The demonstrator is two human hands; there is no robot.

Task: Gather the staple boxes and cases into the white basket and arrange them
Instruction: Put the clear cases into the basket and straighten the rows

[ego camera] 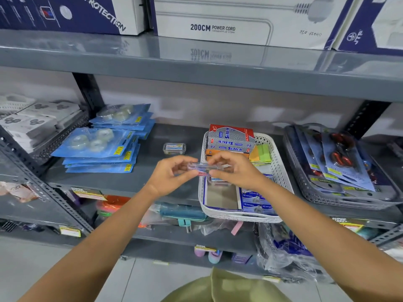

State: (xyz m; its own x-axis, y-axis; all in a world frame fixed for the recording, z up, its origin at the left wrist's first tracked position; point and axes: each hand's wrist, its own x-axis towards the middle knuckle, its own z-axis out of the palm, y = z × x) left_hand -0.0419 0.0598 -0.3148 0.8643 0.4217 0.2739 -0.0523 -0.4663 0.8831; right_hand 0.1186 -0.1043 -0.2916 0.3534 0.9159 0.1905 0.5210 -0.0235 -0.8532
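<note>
1. Nearest us: our olive-green garment (226,288) at the bottom edge, with our two bare forearms reaching forward over it toward the shelf.
2. Left hand (172,175): fingers curled, pinching the left end of a clear plastic staple case (204,167).
3. Right hand (234,171): fingers closed on the right end of the same case. We hold it level between both hands, above the left rim of the white basket and clear of the shelf.
4. White basket (237,216): perforated plastic, on the grey middle shelf (122,182), its front edge at the shelf lip. Inside at the back we count a stack of red-and-grey "Softek" staple boxes (231,138) on an orange box (212,153); green and yellow sticky notes (262,153) beside them; blue-and-white staple boxes (256,201) at front right; a larger flat box (221,197) at front left.
5. A second clear staple case (174,148): lying on the shelf, left of the basket and apart from it.
6. Blue tape packs (98,149): two piles on the shelf's left part.
7. Grey basket (305,179): right of the white one, holding carded scissors (340,158).
8. Upper shelf: a white "200CM POWER CORD" carton (237,20).
</note>
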